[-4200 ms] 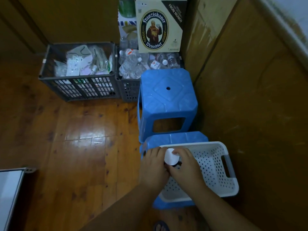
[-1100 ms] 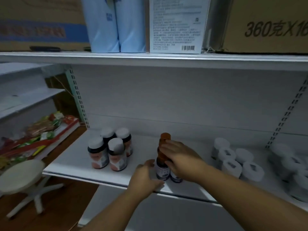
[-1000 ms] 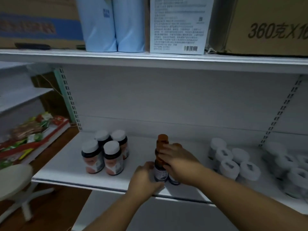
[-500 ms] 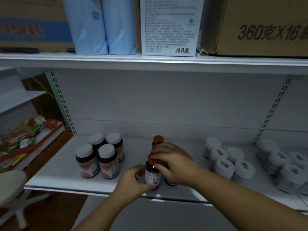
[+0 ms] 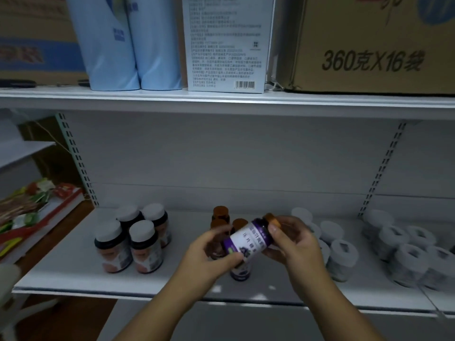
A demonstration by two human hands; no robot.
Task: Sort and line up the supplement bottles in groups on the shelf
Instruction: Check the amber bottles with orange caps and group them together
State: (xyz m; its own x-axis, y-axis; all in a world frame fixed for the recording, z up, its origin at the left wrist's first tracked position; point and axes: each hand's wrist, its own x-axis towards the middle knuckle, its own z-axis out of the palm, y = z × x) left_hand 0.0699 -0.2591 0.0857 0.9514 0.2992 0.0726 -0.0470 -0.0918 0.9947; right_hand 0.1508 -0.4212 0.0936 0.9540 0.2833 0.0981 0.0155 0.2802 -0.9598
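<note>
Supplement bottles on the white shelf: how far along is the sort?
Done: four dark bottles with white caps stand grouped at the left; white-capped pale bottles cluster at the right. In hand: the left hand and right hand hold a tilted amber-capped bottle with a white and purple label above the shelf. Left: set it among the upright amber-capped bottles in the middle.

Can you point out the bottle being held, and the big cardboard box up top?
Tilted orange-capped bottle with purple-and-white label (image 5: 248, 238), head view, on its label.
Brown cardboard box with black print (image 5: 374, 45), head view, on its front face.
</note>
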